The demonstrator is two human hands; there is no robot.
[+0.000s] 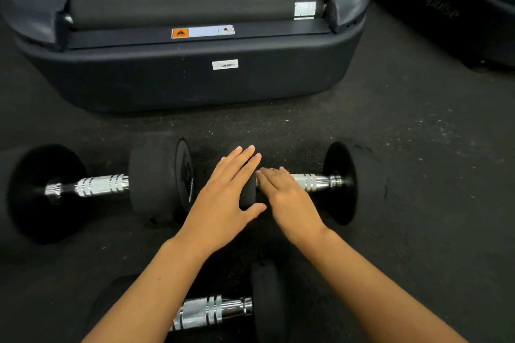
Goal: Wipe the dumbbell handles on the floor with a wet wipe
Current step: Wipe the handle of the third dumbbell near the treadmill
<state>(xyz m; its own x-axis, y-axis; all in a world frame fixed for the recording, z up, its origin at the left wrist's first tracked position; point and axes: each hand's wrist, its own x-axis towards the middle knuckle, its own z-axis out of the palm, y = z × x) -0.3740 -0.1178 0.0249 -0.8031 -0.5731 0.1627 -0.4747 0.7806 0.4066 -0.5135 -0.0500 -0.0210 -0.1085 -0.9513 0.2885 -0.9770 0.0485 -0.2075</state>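
Three black dumbbells with chrome handles lie on the dark rubber floor. The right dumbbell (341, 182) is under both my hands. My left hand (223, 198) lies over its left weight head (248, 193), fingers straight across the top and thumb hooked under the near side. My right hand (287, 195) lies flat on the left part of its handle (315, 181), fingers pointing left. No wet wipe shows; anything under my right palm is hidden. The left dumbbell (100, 185) lies untouched. A third dumbbell (211, 312) lies nearest me, partly under my left forearm.
The rear end of a black treadmill (195, 75) stands just beyond the dumbbells. A second dark machine base (457, 8) sits at the upper right. Speckled rubber floor (432, 161) stretches out to the right.
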